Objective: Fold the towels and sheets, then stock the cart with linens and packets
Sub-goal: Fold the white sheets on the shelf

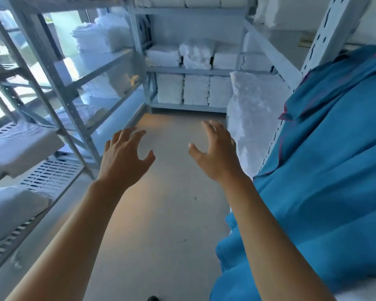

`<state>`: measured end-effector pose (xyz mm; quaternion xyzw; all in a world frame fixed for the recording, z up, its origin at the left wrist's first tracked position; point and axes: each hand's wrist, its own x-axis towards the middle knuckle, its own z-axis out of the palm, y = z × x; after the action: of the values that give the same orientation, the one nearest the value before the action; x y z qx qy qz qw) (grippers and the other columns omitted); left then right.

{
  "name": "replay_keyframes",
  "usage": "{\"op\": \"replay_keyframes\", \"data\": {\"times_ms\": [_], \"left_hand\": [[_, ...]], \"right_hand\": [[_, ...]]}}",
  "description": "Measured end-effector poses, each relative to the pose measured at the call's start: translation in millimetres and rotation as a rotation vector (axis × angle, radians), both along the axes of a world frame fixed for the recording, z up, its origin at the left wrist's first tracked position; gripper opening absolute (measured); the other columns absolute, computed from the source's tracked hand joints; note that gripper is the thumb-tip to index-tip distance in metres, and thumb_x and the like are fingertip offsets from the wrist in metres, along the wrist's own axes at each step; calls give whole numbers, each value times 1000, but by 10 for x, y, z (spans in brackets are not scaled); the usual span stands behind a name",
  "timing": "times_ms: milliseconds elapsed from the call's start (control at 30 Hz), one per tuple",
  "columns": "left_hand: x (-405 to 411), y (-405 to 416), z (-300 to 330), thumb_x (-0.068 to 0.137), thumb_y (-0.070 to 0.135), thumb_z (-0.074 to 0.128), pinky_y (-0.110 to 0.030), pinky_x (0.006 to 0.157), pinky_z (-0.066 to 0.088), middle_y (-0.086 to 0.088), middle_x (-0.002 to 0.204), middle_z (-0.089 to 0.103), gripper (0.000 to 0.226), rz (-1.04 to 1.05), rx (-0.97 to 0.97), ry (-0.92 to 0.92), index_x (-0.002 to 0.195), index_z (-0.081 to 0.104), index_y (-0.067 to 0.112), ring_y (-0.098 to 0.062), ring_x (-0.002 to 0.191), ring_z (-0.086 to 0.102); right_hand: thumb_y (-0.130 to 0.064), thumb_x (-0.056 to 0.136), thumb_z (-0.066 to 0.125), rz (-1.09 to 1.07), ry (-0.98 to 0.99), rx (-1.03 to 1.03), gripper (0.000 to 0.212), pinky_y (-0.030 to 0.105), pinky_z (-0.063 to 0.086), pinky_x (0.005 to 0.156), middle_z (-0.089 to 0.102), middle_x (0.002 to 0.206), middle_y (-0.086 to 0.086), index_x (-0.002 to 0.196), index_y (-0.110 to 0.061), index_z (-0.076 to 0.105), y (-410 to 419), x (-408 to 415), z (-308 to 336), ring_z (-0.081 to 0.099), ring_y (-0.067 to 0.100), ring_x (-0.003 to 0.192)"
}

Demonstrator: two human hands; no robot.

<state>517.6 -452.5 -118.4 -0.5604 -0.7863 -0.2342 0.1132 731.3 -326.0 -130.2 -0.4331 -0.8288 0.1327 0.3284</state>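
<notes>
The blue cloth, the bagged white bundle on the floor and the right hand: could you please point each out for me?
blue cloth (pixel 326 170), head view, on its broad draped middle.
bagged white bundle (pixel 252 118), head view, on its plastic-wrapped front.
right hand (pixel 217 153), head view, on the back of the hand.

We are looking forward and down from head height along a narrow aisle, bare floor (pixel 161 213) filling centre frame, back shelving (pixel 189 71) at the top.

You stand in a linen storeroom — grey slotted-steel shelving racks (pixel 70 109) line a narrow tan floor (pixel 167 192), stacked with folded white linens (pixel 197 90) — bulky blue cloth (pixel 326 170) at your right.
</notes>
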Motion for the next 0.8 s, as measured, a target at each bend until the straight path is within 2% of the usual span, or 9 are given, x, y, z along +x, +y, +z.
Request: {"op": "replay_keyframes", "data": {"times_ms": [100,367,567,800], "left_hand": [[-364,227,-67,90,51,63,-53,114,37,-6,152,47,62,27,6,3,144,53,22,-31,139,43],[-1667,888,-277,91,52,62,-55,115,37,-6,155,46,62,42,14,-58,145,51,24,-31,141,41],[-2600,1476,-179,90,53,61,-56,112,39,-5,152,48,60,-5,36,-79,142,53,24,-32,138,45],[-3121,2165,-149,86,65,43,-56,114,39,-4,152,46,70,-113,20,-114,144,51,27,-32,139,43]], "right_hand": [[-58,88,54,19,-20,-2,78,56,31,117,36,160,5,154,-19,40,252,-369,-59,30,24,149],[-59,91,53,66,-91,-11,77,54,28,120,34,162,2,156,-20,37,929,-1695,-135,26,21,150],[-60,89,51,12,-98,-33,78,54,28,120,33,161,0,156,-21,37,1398,-2497,-19,26,20,150],[-60,91,52,-51,-144,-27,77,54,26,121,32,162,0,156,-22,35,1920,-2948,6,26,19,151]]}}
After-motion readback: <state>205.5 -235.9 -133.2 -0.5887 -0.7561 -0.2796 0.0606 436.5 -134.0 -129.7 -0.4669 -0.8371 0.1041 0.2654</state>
